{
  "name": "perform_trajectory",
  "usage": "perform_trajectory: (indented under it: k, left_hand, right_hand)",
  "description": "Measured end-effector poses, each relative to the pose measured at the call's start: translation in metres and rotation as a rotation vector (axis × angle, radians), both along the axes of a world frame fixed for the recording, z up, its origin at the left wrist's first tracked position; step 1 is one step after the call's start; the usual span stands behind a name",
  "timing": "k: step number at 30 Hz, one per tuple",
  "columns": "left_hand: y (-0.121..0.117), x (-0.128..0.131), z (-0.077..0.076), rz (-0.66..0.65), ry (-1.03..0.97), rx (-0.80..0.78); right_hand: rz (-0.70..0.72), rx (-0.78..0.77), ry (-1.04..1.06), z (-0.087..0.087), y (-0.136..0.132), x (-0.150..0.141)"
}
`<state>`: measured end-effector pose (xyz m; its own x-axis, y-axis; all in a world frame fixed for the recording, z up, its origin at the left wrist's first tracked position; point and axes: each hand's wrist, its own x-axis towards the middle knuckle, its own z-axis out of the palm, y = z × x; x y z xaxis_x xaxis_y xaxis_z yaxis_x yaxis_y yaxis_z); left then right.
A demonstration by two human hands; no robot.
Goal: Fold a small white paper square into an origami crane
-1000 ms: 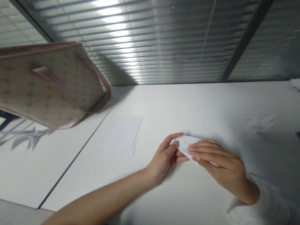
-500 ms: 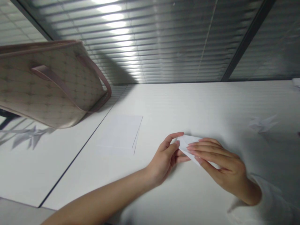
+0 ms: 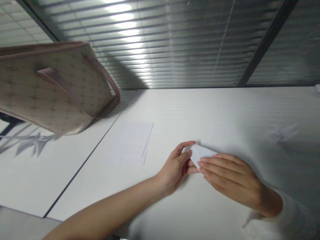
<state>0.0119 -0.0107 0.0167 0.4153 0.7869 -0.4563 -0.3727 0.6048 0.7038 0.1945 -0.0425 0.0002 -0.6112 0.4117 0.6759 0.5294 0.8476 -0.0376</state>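
Partly hidden, paper (image 3: 203, 154), probably folded, between hands (image 3: 175, 168) (image 3: 231, 176)

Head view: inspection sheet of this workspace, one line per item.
surface: white table, dark seam crossing it.
job's things: folded white paper; stacked paper sheets left of it; paper crane to the right.
grippers: none; left hand pinches the folded paper, right hand has its fingers against it.
clutter: beige patterned tote bag with pink straps, far left.
cables: nothing seen.
surroundings: horizontal blinds behind the table.
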Motion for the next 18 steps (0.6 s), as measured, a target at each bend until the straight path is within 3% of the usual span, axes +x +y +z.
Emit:
perform_trajectory:
  k: [4,12,18]
  left_hand:
    - [0.0,-0.001,0.001,0.012,0.016,-0.007]
    - [0.002,-0.002,-0.002,0.01,-0.011,-0.026]
    - [0.001,-0.003,-0.005,-0.015,-0.033,0.011]
  right_hand:
    - [0.069,0.077,-0.138,-0.003,0.002,0.003]
    - [0.07,0.06,-0.157,0.005,0.002,0.002]
    - [0.064,0.04,-0.151,-0.007,-0.003,0.003]
